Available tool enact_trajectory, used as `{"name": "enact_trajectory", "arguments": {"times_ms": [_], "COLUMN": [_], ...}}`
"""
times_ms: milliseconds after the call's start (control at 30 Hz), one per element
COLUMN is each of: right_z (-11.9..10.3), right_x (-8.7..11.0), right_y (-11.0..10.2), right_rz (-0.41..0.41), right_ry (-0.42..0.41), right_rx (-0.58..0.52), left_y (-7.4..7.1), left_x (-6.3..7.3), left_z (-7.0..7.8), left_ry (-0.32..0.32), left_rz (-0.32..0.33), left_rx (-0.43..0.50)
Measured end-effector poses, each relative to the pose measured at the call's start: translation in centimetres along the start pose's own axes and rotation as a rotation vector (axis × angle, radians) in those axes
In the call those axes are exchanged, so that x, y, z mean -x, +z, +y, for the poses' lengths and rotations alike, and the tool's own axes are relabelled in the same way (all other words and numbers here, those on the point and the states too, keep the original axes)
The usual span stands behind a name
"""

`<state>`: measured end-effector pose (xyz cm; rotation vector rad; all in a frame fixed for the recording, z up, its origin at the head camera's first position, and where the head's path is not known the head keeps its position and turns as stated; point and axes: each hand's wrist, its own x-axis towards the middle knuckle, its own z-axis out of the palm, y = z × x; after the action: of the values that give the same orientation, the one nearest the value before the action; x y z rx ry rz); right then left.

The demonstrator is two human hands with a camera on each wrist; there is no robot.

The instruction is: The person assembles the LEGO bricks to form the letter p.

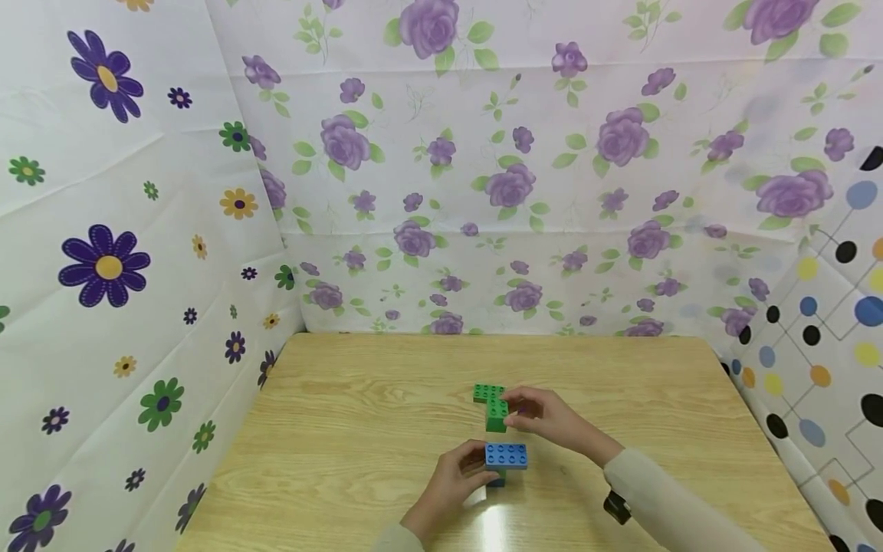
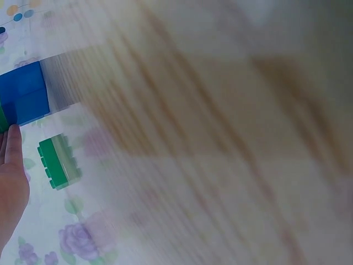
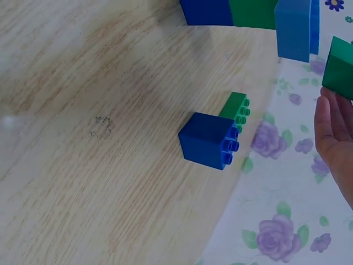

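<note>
Wooden table [image 1: 345, 429], upper blue brick [image 1: 507, 457], long axis sideways, studs [image 1: 511, 450] up

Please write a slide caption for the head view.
At a wooden table, the left hand grips a blue-topped block stack; the right hand holds a green block.

Blue-topped stack [image 1: 507, 458] near green brick [image 1: 497, 416]

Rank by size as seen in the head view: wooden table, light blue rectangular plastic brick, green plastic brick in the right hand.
1. Wooden table
2. Light blue rectangular plastic brick
3. Green plastic brick in the right hand

Nearness may enlarge the blue one; real sizes are unsure.
</note>
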<state>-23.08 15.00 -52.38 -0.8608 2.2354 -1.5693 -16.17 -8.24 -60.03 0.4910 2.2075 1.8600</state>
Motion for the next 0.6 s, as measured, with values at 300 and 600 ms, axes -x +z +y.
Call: {"name": "enact_trajectory", "arguments": {"times_ms": [300,600], "right_z": [-0.9,-0.9], "right_x": [1.4,2.3], "right_y": [0.6,1.2], "right_rz": [-0.022,-0.049], "right_ry": [-0.022,-0.028], "right_rx": [0.011,-0.060], "left_y": [0.0,0.0], "left_x": [-0.1,-0.1], "left_z": [-0.2,-0.2], "left_ry": [0.000,0.009], "left_rz": [-0.005,-0.009], "left_rx": [0.024,0.017]}}
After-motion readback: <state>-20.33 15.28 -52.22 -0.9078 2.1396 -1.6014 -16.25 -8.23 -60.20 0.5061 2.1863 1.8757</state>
